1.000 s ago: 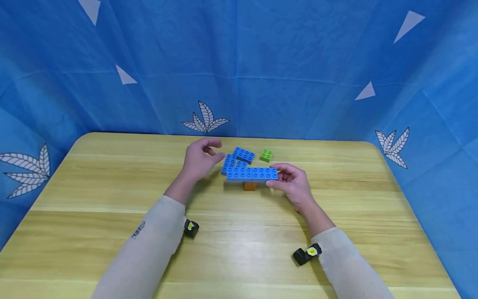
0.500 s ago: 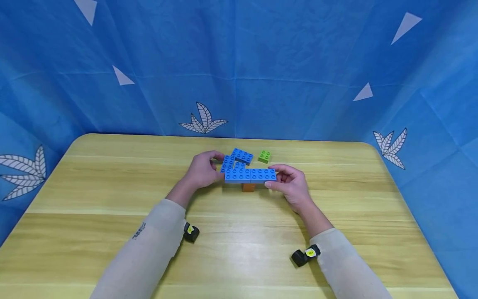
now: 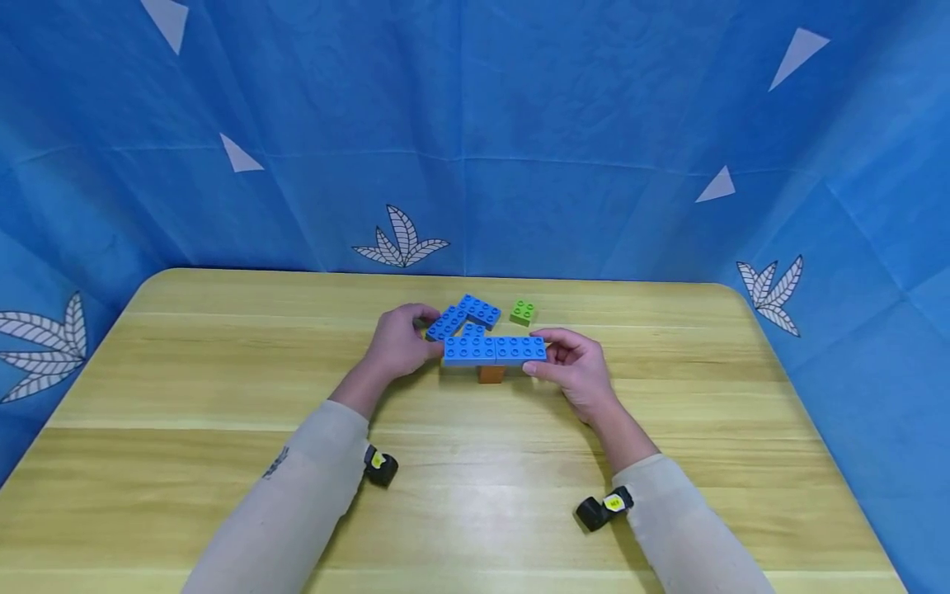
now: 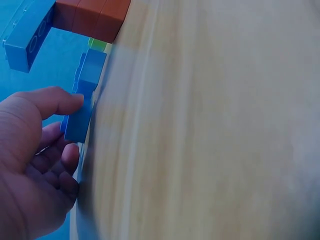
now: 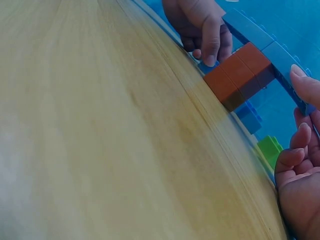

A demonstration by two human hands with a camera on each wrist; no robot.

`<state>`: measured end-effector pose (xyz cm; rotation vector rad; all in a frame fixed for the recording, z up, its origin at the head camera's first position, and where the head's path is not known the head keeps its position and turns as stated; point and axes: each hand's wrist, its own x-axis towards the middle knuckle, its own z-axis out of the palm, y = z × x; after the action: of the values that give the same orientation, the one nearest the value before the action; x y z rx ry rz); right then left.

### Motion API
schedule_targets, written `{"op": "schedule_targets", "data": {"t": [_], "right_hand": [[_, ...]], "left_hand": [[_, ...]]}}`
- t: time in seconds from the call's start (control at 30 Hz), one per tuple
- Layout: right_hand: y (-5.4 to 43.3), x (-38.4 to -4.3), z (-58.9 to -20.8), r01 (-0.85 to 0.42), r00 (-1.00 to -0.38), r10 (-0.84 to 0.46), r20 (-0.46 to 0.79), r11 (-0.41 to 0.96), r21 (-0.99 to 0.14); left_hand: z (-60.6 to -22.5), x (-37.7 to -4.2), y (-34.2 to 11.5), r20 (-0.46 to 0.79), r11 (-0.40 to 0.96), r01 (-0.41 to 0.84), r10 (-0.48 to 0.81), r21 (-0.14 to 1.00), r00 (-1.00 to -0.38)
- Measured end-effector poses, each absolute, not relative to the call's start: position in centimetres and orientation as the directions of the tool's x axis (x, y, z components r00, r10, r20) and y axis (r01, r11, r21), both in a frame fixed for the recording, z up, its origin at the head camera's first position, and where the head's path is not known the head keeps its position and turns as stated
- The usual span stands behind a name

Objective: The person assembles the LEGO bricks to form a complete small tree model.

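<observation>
Two blue building bricks, a left one (image 3: 470, 351) and a right one (image 3: 521, 350), lie end to end on top of a stack of brown bricks (image 5: 240, 75). My right hand (image 3: 582, 371) pinches the right end of this bar between thumb and fingers. Behind the bar's left end, my left hand (image 3: 401, 338) holds the near end of a low blue brick (image 4: 77, 122), its thumb on one side and fingers on the other. That brick touches or nearly touches another blue brick (image 3: 479, 310) at the back. A further blue brick (image 3: 473, 330) is partly hidden behind the bar.
A small green brick (image 3: 523, 312) stands at the back, right of the blue ones. Wooden tabletop (image 3: 475, 495) stretches in front, and a blue curtain (image 3: 475, 165) hangs along its far edge.
My left hand has come down to the low blue brick and taken hold of it. The brick has turned, its near end swinging left. My right hand keeps its grip on the bar.
</observation>
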<state>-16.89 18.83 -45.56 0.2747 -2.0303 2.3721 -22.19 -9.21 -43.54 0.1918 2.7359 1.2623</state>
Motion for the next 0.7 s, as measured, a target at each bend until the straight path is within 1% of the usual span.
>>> {"op": "schedule_targets", "data": {"t": [0.2, 0.43, 0.7], "right_hand": [[18.8, -16.9, -45.6, -0.119, -0.984, -0.111, 0.138, -0.164, -0.979], [18.9, -16.9, -45.7, -0.116, -0.984, -0.112, 0.135, -0.166, -0.979], [18.8, -16.9, -45.6, -0.121, -0.983, -0.119, 0.141, -0.164, -0.979]], "left_hand": [[-43.7, -22.3, -9.9, -0.036, 0.670, 0.057, 0.124, 0.741, -0.992], [-43.6, -22.1, -10.1, -0.049, 0.700, 0.036, 0.101, 0.713, -0.994], [-43.4, -21.9, -10.5, -0.046, 0.643, 0.009, 0.069, 0.766, -0.997]]}}
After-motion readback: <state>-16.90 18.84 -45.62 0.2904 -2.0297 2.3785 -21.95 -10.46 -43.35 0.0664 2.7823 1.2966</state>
